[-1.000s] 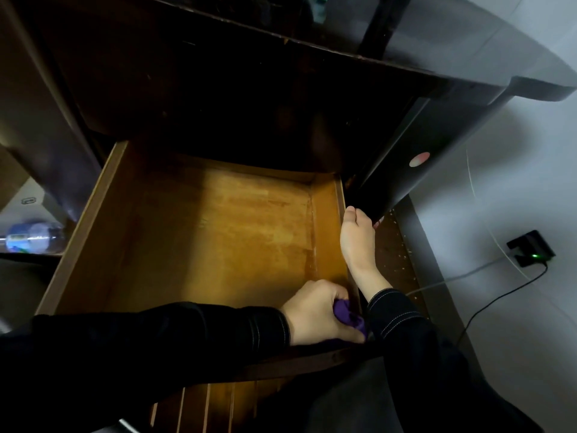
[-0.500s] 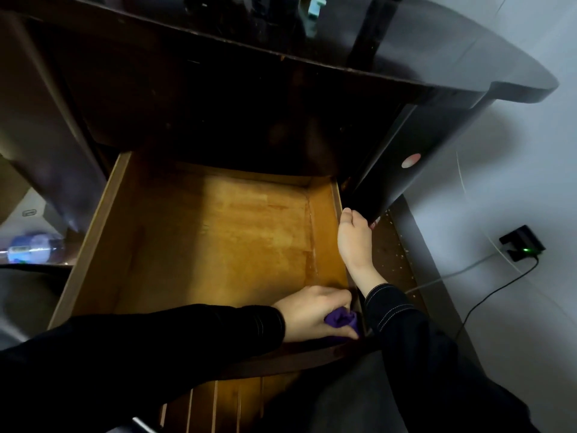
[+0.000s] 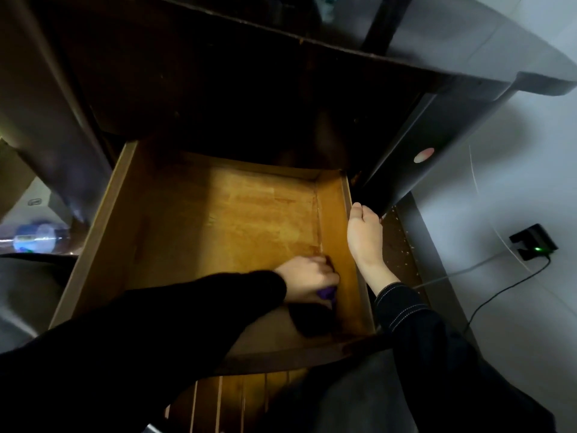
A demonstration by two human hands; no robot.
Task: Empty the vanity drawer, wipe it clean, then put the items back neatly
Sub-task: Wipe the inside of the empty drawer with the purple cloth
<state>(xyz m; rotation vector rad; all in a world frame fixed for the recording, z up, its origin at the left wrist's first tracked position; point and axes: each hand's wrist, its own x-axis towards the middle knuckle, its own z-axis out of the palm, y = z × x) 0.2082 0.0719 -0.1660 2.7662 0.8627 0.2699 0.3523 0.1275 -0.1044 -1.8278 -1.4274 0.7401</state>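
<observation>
Drawer [image 3: 103, 220]: pulled out beneath the desk [image 3: 468, 57], bare inside. Purple cloth [image 3: 420, 293], mostly hidden: drawer's near right corner, gripped by the left hand [image 3: 307, 278] for wiping. Right hand [image 3: 365, 235]: curled over the drawer's right wall, probably steadying it.

Wooden drawer [image 3: 193, 232] open; purple cloth [image 3: 420, 293] on bottom, near right wall.

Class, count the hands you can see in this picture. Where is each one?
2. The left hand is inside the drawer, near its front right corner, gripping a purple cloth. The right hand grips the drawer's right wall. No others appear hidden.
</observation>
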